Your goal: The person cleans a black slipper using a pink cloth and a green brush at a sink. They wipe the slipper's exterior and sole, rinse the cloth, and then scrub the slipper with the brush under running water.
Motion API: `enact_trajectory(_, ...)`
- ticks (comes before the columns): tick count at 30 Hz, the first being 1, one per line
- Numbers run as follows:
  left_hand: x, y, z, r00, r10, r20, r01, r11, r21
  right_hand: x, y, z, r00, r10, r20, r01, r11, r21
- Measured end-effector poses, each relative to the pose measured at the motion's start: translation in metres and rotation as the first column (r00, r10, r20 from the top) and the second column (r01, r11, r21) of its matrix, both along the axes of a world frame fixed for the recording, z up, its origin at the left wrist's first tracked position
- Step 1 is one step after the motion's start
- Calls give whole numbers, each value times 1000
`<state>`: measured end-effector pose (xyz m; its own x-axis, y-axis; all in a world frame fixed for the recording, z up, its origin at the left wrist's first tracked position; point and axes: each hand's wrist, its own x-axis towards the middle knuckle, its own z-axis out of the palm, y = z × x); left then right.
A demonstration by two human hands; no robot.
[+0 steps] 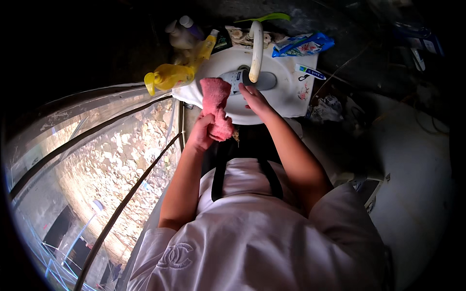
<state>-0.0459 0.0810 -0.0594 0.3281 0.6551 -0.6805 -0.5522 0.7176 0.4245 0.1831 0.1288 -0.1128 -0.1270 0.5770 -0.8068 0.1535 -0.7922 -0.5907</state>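
Observation:
My left hand (202, 131) grips a crumpled pink cloth (215, 105), which stands up from the fist over the front left rim of a white washbasin (251, 111). Below the basin's curved white faucet (257, 51), a grey slide sandal (267, 80) lies in the bowl, its strap partly hidden behind the cloth. My right hand (256, 100) is over the front of the bowl with nothing seen in it. Its fingers reach towards the sandal; whether they touch it I cannot tell.
On the basin's left edge lies a yellow pump bottle (171, 77) beside a yellow tube (208, 44). A blue plastic packet (304, 44) and a toothpaste tube (310, 71) rest on the right rim. Behind the faucet is a green-handled item (271, 17). A barred window (120, 156) borders the left.

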Motion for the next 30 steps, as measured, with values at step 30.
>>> enact_trajectory(30, 62, 58, -30, 963, -266, 53, 264, 964, 37, 15, -35, 49, 784, -574, -236, 617, 760, 204)
